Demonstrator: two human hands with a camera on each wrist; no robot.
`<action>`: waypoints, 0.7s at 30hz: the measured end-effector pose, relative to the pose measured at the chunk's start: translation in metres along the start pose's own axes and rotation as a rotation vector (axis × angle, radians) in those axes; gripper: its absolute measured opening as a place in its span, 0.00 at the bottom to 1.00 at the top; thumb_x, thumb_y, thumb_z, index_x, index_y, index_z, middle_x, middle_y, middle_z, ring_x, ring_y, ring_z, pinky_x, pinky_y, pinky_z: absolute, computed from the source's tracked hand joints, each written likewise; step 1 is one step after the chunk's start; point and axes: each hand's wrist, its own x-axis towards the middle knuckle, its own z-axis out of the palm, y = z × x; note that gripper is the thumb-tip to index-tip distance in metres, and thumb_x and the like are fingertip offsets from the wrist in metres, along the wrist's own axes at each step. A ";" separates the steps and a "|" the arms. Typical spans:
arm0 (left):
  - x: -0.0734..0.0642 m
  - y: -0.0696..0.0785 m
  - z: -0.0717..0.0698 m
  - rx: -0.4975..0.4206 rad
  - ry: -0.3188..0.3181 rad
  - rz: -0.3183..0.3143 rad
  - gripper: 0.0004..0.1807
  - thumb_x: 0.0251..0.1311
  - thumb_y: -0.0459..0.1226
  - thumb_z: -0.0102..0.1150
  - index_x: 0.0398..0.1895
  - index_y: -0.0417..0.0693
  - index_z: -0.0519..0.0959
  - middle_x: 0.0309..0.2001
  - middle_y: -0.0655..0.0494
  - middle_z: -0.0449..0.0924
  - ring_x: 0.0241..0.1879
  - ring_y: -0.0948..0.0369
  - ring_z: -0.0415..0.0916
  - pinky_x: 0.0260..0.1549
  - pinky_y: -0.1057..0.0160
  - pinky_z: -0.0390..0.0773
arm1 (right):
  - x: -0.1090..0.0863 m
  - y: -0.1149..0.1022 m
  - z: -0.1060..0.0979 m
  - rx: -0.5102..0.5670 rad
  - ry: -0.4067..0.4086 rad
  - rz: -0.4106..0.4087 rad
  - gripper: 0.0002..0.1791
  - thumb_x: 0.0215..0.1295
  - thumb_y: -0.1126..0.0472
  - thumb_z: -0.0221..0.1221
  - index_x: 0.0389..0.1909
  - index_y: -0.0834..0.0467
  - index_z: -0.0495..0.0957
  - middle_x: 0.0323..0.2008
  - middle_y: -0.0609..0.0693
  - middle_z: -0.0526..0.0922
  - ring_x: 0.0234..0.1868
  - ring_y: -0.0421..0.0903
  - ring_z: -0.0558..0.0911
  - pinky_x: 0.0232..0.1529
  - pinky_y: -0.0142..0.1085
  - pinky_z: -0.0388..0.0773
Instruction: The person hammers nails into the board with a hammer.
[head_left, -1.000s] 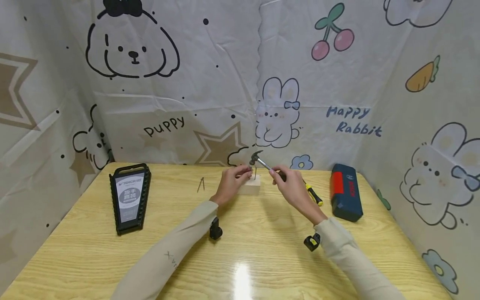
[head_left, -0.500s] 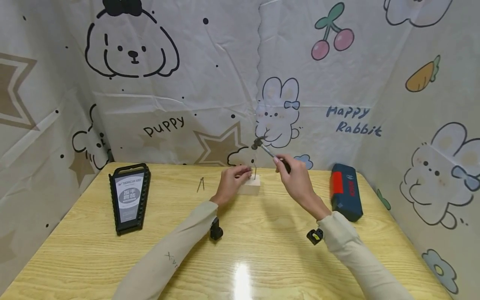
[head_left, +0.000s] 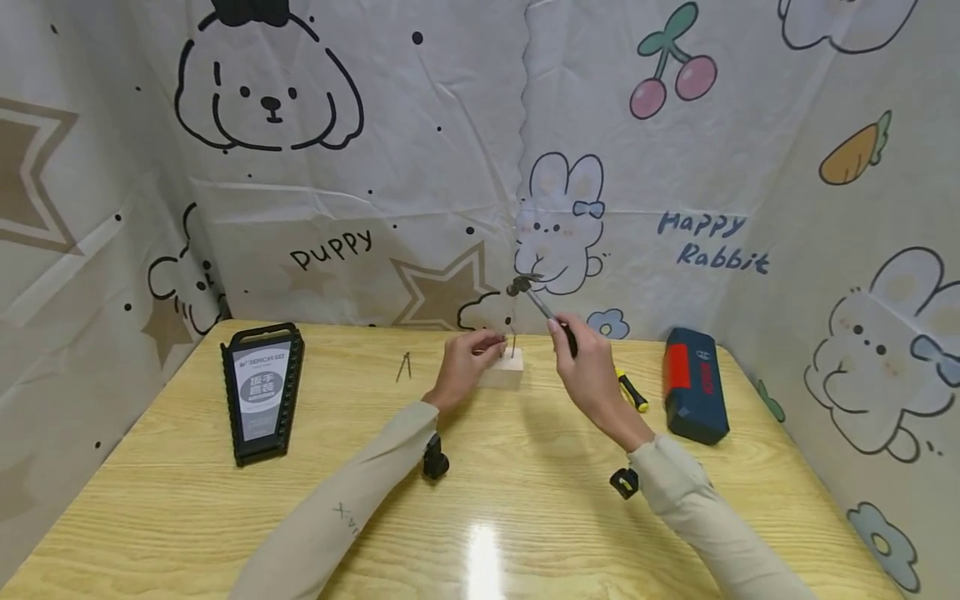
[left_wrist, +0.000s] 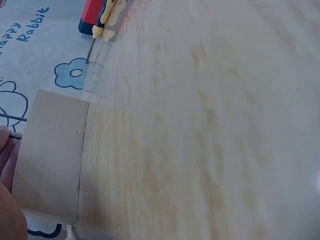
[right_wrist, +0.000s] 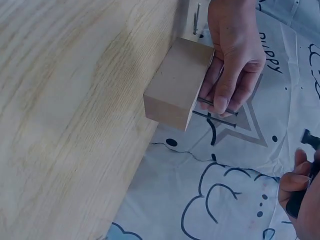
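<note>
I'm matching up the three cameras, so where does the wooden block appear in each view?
Head: the wooden block is slightly right of centre, below mid-height.
Left wrist: the wooden block is toward the left side, mostly in the lower half.
Right wrist: the wooden block is above centre, slightly right.
Shared landmark: the left hand, beside it in every view, only partly visible in left wrist.

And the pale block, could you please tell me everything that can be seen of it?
The pale block looks like bare wood: rectangular, flat-faced, with crisp edges and a tiny dark speck on its long side. It rests flat on the table. Two nails rise from its top face, one pinched by the left grip; whether that grip also touches the block is unclear.
</note>
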 end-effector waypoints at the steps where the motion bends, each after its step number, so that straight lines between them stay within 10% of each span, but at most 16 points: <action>1: 0.000 0.000 0.000 -0.005 0.002 0.005 0.07 0.66 0.27 0.67 0.44 0.32 0.87 0.44 0.41 0.90 0.45 0.48 0.90 0.47 0.58 0.89 | 0.000 0.000 0.001 -0.016 -0.010 -0.002 0.11 0.82 0.63 0.54 0.44 0.66 0.81 0.25 0.52 0.77 0.21 0.42 0.69 0.21 0.33 0.66; 7: -0.001 0.001 0.000 0.000 0.011 0.010 0.07 0.65 0.27 0.69 0.44 0.33 0.87 0.43 0.40 0.90 0.43 0.48 0.90 0.46 0.61 0.89 | -0.008 0.001 0.006 -0.129 -0.198 0.064 0.14 0.82 0.62 0.55 0.33 0.62 0.80 0.18 0.47 0.70 0.17 0.40 0.64 0.19 0.31 0.61; 21: -0.001 -0.001 -0.001 -0.039 -0.004 -0.061 0.11 0.66 0.29 0.69 0.49 0.33 0.87 0.45 0.41 0.90 0.44 0.49 0.89 0.47 0.62 0.88 | -0.015 0.011 0.009 -0.053 -0.151 0.109 0.13 0.81 0.61 0.56 0.43 0.66 0.84 0.21 0.50 0.75 0.18 0.41 0.68 0.19 0.31 0.63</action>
